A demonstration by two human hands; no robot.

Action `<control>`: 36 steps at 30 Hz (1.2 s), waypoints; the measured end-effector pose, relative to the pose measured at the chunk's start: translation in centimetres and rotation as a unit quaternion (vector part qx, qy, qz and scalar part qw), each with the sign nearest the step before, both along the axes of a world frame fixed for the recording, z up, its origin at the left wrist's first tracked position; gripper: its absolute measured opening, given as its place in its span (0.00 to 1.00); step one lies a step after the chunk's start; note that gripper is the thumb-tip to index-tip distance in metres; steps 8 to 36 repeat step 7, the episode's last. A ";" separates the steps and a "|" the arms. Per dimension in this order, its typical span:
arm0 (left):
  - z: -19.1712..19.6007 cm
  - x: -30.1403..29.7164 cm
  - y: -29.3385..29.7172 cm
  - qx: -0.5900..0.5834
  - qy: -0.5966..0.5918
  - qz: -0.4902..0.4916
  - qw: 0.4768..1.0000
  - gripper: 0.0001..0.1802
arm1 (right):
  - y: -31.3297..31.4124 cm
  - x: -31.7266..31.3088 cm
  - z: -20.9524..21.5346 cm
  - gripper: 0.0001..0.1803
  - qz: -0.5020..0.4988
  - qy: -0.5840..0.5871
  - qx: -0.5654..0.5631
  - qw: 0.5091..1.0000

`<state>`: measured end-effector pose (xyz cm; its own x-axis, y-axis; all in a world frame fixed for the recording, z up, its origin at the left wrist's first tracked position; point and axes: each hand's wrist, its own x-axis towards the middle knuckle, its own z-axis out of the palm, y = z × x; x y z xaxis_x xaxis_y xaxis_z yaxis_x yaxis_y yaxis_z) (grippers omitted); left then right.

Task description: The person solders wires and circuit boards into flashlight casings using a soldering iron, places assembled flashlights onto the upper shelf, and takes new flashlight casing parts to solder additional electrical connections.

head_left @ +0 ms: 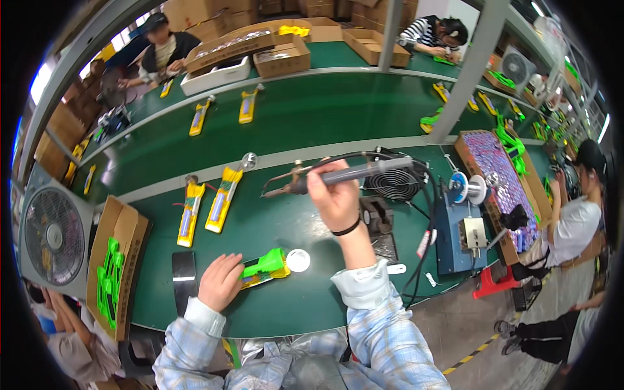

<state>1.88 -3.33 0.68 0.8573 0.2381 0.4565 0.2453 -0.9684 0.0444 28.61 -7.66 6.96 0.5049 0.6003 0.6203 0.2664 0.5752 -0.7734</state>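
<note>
My right hand [333, 195] is raised above the green bench, gripping a grey-handled soldering iron [338, 174] whose metal tip points left. A black cable runs from the handle to the right. My left hand [220, 281] rests on the bench, fingers pressing down on the left end of a green and yellow handheld part [266, 266]. A small white round piece [298, 260] lies just right of that part. A black band is on my right wrist.
Two yellow assemblies [222, 198] lie on the bench edge ahead. A small black fan [393, 183], a blue stand with a solder spool [460, 188] and a tray of purple cells [497, 175] are at right. A box of green parts [110, 276] sits left. Other people work around.
</note>
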 end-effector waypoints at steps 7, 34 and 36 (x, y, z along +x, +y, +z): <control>0.7 -0.3 -0.7 -0.175 0.129 0.024 0.976 0.31 | 0.4 0.9 -0.5 0.10 0.004 0.013 0.054 0.998; 0.7 -0.3 -0.7 -0.175 0.129 0.024 0.976 0.31 | 0.4 0.9 -0.5 0.10 0.004 0.013 0.054 0.998; 0.7 -0.3 -0.7 -0.175 0.129 0.024 0.976 0.31 | 0.4 0.9 -0.5 0.10 0.004 0.013 0.054 0.998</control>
